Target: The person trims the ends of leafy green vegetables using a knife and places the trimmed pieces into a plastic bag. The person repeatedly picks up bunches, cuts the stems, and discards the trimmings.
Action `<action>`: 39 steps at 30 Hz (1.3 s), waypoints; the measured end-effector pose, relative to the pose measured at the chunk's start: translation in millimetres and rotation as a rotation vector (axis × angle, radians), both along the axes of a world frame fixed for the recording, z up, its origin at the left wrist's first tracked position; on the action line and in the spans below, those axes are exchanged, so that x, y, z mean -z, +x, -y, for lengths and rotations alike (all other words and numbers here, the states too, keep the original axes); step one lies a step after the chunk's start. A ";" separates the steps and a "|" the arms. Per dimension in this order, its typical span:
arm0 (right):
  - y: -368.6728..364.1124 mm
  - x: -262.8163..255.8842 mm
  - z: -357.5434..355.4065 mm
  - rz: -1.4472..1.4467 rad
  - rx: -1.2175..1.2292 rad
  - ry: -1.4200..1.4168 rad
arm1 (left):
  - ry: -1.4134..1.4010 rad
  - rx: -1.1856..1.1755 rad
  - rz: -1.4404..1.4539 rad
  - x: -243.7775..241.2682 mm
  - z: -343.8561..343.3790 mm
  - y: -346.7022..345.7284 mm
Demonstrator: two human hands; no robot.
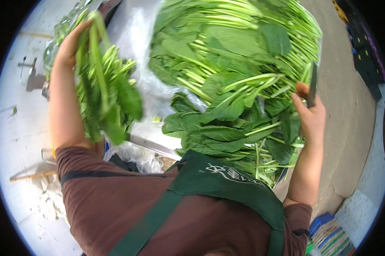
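My left hand (74, 40), at the upper left, grips a small bunch of leafy greens (98, 70) by the upper part of its pale stems. The leaves hang down and are blurred. Just behind them lies another bundle of greens (111, 59), its stem ends showing. In my right hand (309, 113) is a knife (313, 84), its blade pointing away from me. That hand is at the right edge of a large heap of greens (237, 44), layered with stems and leaves. Nearer my apron, loose leaves (218, 136) and stem pieces are spread in a separate pile.
Clear plastic sheeting (138, 41) lies left of the heap. A metal edge (152, 145) runs near my body, with crumpled plastic (138, 160) below it. Bagged greens (55, 48) stand by the white wall. Dark crates (367, 62) and colourful stacked items (333, 235) line the concrete floor (346, 128).
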State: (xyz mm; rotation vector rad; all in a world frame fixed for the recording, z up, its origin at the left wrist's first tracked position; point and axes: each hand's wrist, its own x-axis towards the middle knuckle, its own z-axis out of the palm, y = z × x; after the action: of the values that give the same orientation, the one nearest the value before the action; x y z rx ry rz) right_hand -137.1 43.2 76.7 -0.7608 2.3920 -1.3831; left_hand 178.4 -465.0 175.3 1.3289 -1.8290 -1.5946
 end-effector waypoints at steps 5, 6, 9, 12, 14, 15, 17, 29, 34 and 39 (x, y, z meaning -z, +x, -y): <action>-16.1 42.2 18.8 0.103 -0.014 0.095 | -0.926 0.130 1.159 49.1 87.2 74.6; -18.5 51.2 21.2 0.097 0.021 0.136 | -0.972 0.127 0.963 58.9 65.3 41.7; -16.5 69.4 29.6 0.130 0.063 0.190 | -0.862 0.256 0.294 109.3 -57.8 -63.8; -16.2 89.4 26.5 0.182 0.105 0.033 | -0.715 0.776 0.056 113.2 -229.0 -161.9; -15.8 87.0 23.4 0.241 0.145 -0.009 | -0.871 0.859 0.014 139.6 -284.3 -209.9; -15.6 84.2 17.3 0.265 0.177 -0.024 | -0.899 0.859 -0.003 155.1 -300.0 -230.8; -15.0 81.7 -1.3 0.204 0.251 0.018 | -0.924 0.902 0.182 164.5 -316.1 -253.1; 18.6 49.7 -28.0 -0.347 0.128 0.288 | 0.623 1.069 -0.149 95.2 -343.8 -230.5; 24.9 56.1 -45.6 0.399 0.319 -0.229 | 0.859 0.976 -0.117 99.6 -335.2 -221.6; 29.2 19.9 -35.3 0.474 0.086 -0.388 | 0.526 1.082 -0.230 102.8 -334.5 -225.5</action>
State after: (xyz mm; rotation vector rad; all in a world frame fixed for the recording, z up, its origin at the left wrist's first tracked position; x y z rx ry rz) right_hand -107.9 78.5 56.8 -0.3540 1.8351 -1.8486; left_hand -47.1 -130.6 72.6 0.1466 -2.1797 -2.7433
